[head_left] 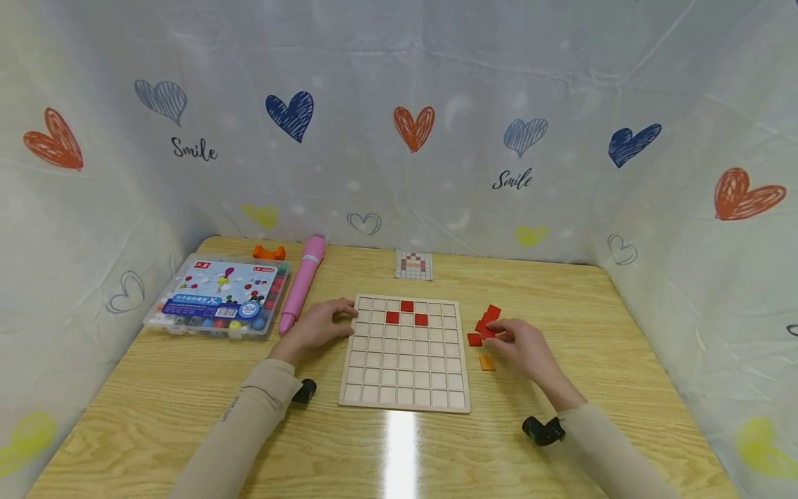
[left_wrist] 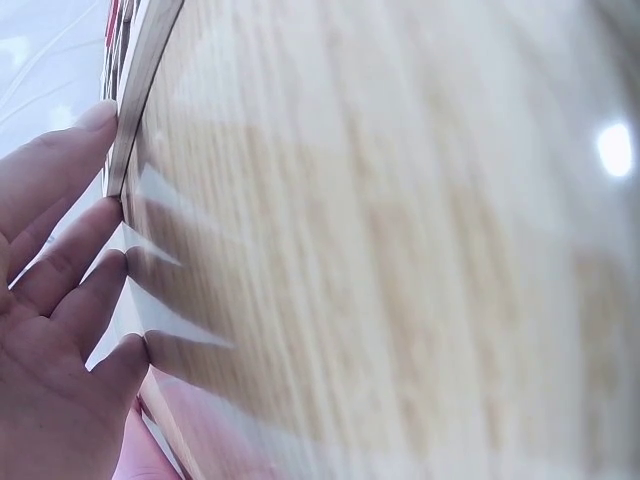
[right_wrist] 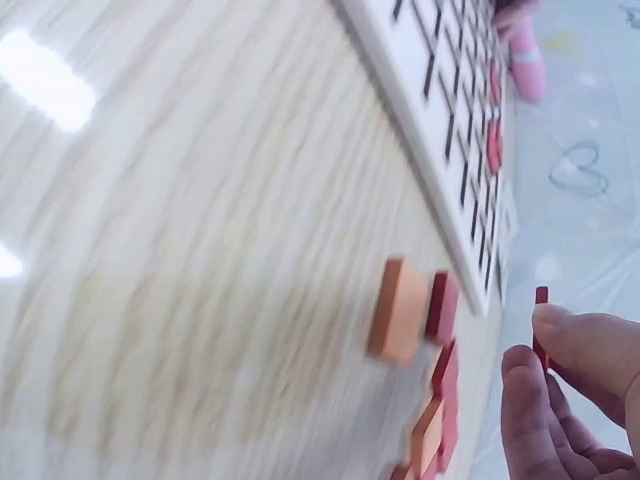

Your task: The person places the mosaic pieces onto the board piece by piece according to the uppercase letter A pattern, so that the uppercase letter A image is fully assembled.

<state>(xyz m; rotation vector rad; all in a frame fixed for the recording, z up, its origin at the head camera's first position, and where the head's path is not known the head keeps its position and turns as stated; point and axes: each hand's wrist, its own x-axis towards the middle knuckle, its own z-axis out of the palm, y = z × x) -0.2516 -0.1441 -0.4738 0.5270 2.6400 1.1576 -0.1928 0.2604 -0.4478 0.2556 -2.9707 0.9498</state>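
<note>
Three red tiles point(head_left: 406, 305) sit in the grid board point(head_left: 405, 362): one in the far row's middle cell, two in the next row, one column to either side. Left hand point(head_left: 319, 324): fingers loosely extended, grasping nothing, touching the board's left edge. Right hand point(head_left: 524, 346), off the board's right edge, pinches a held red tile point(right_wrist: 541, 296) between thumb and finger. Loose red tiles point(head_left: 491, 313) lie bunched there; one orange tile point(head_left: 488, 363) sits toward the near edge of the desk point(head_left: 561, 305). Patterned card point(head_left: 413, 265) by the desk's far edge, details too small to read surely. Step in hand, by my reading: picking the next tile. Next move seems to call for squaring it over a vacant cell, board kept steady.
</note>
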